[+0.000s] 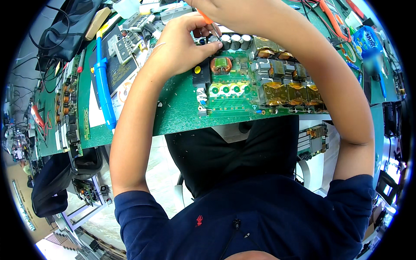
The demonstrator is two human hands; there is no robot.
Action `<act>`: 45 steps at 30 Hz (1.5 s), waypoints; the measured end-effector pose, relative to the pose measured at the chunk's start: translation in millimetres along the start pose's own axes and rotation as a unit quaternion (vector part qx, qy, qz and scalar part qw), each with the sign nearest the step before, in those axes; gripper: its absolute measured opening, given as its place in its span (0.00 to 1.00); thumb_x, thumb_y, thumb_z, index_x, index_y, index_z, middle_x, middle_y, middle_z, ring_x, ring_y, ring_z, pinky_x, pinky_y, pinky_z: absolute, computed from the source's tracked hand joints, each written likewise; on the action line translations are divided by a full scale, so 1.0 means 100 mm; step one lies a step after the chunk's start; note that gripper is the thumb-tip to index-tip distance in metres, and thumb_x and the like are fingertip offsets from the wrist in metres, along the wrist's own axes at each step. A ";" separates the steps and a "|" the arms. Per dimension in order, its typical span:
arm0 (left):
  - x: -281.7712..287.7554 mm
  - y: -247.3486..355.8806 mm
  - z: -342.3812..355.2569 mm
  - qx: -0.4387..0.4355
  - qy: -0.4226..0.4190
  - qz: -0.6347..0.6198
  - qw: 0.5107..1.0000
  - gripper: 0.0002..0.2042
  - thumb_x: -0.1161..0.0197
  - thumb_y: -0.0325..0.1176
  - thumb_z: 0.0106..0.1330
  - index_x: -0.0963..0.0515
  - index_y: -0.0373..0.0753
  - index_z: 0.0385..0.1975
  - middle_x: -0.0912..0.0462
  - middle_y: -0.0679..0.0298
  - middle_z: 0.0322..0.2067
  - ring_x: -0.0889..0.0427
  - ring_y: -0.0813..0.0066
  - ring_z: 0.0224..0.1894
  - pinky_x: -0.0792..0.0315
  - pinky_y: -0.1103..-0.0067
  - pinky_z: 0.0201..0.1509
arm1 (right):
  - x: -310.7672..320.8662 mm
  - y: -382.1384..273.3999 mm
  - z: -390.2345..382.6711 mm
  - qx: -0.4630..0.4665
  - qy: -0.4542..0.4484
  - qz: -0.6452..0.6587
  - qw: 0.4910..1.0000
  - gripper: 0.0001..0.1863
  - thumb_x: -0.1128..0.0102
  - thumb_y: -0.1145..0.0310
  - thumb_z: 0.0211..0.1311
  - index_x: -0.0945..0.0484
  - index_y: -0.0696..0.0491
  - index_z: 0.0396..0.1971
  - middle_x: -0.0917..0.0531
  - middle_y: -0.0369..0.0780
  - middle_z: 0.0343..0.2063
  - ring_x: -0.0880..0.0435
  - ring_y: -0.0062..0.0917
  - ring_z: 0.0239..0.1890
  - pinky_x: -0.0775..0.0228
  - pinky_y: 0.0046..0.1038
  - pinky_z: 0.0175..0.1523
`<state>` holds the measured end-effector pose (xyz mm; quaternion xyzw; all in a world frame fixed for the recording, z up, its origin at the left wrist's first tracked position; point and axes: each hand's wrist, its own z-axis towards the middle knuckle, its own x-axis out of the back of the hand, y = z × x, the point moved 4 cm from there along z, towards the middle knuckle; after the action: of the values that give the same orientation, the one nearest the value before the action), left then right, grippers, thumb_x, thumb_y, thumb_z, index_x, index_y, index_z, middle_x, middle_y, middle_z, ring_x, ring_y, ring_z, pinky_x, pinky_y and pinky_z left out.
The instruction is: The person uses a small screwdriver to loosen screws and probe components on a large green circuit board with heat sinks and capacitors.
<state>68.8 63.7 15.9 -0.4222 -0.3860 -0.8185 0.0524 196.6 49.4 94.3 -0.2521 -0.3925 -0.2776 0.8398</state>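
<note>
A green circuit board (234,102) lies on the table in front of me, crowded with parts. My left hand (184,45) grips its far left corner, thumb against a row of capacitors (235,42) and fingers curled behind. From above, my right hand (221,9) holds an orange-handled screwdriver (204,16), its shaft angled down among the parts beside my left thumb. The tip is hard to make out. Nearer on the board are a copper-wound coil (221,65) and several transformers (277,94) wrapped in amber tape; my right forearm passes over the board's right side.
A blue tool with a yellow tip (102,82) lies left, by loose metal parts (123,50). Another board (67,108) stands at the table's left edge. At the right are an orange tool (333,19), cables and a blue packet (367,39). The table's front edge (195,129) is above my lap.
</note>
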 end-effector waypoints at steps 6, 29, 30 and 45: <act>-0.01 0.01 -0.01 -0.050 0.016 -0.010 0.999 0.11 0.26 0.29 0.55 0.17 0.35 0.35 0.19 0.60 0.33 0.18 0.67 0.37 0.22 0.74 0.46 | 0.11 0.03 -0.08 -0.082 0.019 0.068 0.994 0.18 0.45 0.64 0.74 0.23 0.63 0.26 0.20 0.54 0.21 0.17 0.50 0.26 0.27 0.44 0.34; -0.06 -0.05 0.02 -0.048 0.011 0.037 0.998 0.11 0.29 0.30 0.56 0.18 0.37 0.39 0.16 0.60 0.35 0.18 0.65 0.39 0.24 0.70 0.52 | 0.14 0.08 -0.10 -0.081 0.005 0.099 0.992 0.17 0.45 0.64 0.75 0.26 0.62 0.27 0.22 0.50 0.19 0.21 0.41 0.21 0.30 0.39 0.30; -0.07 -0.06 0.02 -0.026 -0.011 0.047 0.999 0.12 0.30 0.28 0.58 0.18 0.36 0.42 0.15 0.60 0.38 0.16 0.67 0.45 0.23 0.69 0.59 | 0.14 0.09 -0.11 -0.084 0.001 0.102 0.991 0.17 0.45 0.64 0.75 0.26 0.62 0.27 0.22 0.50 0.18 0.21 0.41 0.21 0.30 0.39 0.30; -0.08 -0.06 -0.02 -0.049 0.070 0.067 0.994 0.36 0.27 0.35 0.56 0.34 0.35 0.66 0.17 0.48 0.53 0.17 0.48 0.57 0.25 0.62 0.65 | 0.14 0.08 -0.09 -0.008 0.029 0.057 0.998 0.18 0.47 0.64 0.75 0.25 0.62 0.27 0.20 0.49 0.20 0.17 0.42 0.25 0.28 0.39 0.32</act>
<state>69.9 64.3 5.9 -0.3910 -0.3119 -0.8585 0.1133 214.0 45.2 98.8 -0.2729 -0.3502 -0.2394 0.8635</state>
